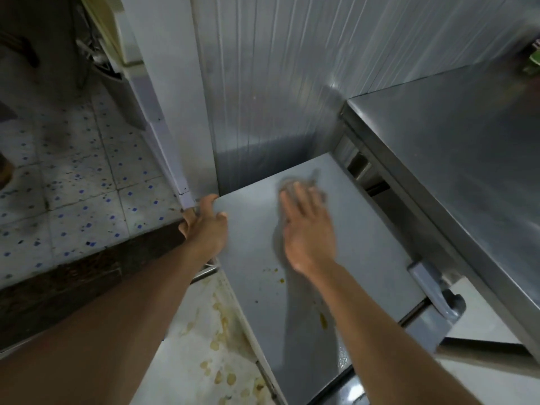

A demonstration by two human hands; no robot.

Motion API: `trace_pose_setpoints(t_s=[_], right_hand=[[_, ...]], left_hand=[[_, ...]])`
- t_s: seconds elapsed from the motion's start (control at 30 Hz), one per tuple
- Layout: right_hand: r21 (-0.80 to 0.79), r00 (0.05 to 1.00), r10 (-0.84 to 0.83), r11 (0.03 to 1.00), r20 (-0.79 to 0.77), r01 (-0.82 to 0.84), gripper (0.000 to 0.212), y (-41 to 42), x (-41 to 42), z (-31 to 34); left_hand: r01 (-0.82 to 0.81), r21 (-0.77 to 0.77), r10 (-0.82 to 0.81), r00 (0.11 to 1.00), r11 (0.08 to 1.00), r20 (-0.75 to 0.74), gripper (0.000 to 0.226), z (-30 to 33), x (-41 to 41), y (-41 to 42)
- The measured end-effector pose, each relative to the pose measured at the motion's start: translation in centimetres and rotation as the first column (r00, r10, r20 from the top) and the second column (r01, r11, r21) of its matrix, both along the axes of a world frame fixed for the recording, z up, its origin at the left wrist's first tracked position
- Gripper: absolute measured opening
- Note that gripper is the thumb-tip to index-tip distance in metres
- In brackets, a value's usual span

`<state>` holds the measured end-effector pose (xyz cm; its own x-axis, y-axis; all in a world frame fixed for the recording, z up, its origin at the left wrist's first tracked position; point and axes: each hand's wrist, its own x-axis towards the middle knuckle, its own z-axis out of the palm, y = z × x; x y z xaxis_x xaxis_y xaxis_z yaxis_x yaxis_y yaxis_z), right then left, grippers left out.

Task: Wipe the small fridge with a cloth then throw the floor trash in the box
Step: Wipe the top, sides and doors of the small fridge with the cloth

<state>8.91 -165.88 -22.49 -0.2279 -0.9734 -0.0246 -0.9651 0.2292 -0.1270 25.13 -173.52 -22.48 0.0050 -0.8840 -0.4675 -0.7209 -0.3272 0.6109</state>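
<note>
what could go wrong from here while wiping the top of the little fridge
1. The right hand presses flat on a grey cloth near the back of the fridge top; the yellowish spots nearer the front could be missed or smeared.
2. The cloth sits close to the gap beside the steel counter and might slip into it.
3. The left hand grips the fridge's corner; hard wiping might shift the fridge.

1. The small grey flat-topped fridge [344,252] stands in a corner, before the ribbed metal wall panel [277,83]
2. The stainless steel counter [455,147] stands right of it
3. The speckled tiled floor [73,185] lies left
</note>
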Motion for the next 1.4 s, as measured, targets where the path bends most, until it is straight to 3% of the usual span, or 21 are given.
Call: trace_pose_setpoints(t_s=[0.07,0.13,0.2,0.3,0.33,0.5,0.63,0.83,0.93,1.03,1.27,1.4], right_hand=[[-0.013,0.975,0.221,0.975,0.024,-0.221,0.058,2.2,3.1,0.0],[0.018,0.941,0.333,0.942,0.066,-0.335,0.057,3.2,2.8,0.4],[0.026,0.96,0.275,0.96,0.057,-0.277,0.055,1.7,0.2,0.2],[0.055,0.997,-0.081,0.995,0.01,0.08,0.055,-1.1,-1.4,0.4],[0.061,0.992,-0.124,0.99,-0.001,0.124,0.056,-1.2,-0.7,0.4],[-0.002,0.998,0.053,0.999,0.033,-0.053,0.056,4.9,7.6,0.6],[0.013,0.998,-0.025,1.0,0.056,0.024,0.059,4.4,10.7,0.6],[0.067,0.999,0.025,0.997,0.035,-0.027,0.065,-2.2,12.6,0.0],[-0.018,0.994,0.098,0.995,0.039,-0.098,0.057,1.4,12.6,0.2],[-0.042,0.997,0.071,0.997,0.016,-0.07,0.056,5.6,13.0,0.4],[0.096,0.999,0.052,0.994,0.005,-0.052,0.065,-2.7,14.4,0.9],[0.03,0.997,0.068,0.997,0.034,-0.069,0.073,1.8,14.2,1.0]], left_hand=[[0.038,0.034,-0.037,0.998,0.999,-0.041,0.044,-0.1,0.6,-0.3],[0.07,0.044,-0.063,0.989,0.997,-0.13,0.051,-0.4,1.4,-0.4],[0.047,0.05,-0.033,0.966,0.998,-0.256,0.061,-0.7,2.1,-0.3],[0.058,0.039,-0.041,0.939,0.998,-0.342,0.07,-1.2,3.3,0.4],[0.074,0.031,-0.058,0.933,0.997,-0.354,0.071,-1.3,3.6,0.6],[0.1,0.057,-0.065,0.895,0.993,-0.44,0.072,-1.2,4.2,0.7],[0.137,0.094,-0.069,0.853,0.986,-0.518,0.073,-0.8,5.0,0.3],[0.159,0.025,-0.132,0.889,0.987,-0.438,0.07,-0.9,7.4,0.6],[0.162,0.026,-0.137,0.902,0.986,-0.408,0.066,-0.8,8.3,1.5],[0.174,0.044,-0.141,0.902,0.984,-0.408,0.065,-0.5,8.8,1.9],[0.203,0.0,-0.192,0.923,0.979,-0.332,0.074,0.3,9.7,2.4],[0.238,-0.013,-0.23,0.925,0.971,-0.302,0.073,1.1,9.6,3.0]])
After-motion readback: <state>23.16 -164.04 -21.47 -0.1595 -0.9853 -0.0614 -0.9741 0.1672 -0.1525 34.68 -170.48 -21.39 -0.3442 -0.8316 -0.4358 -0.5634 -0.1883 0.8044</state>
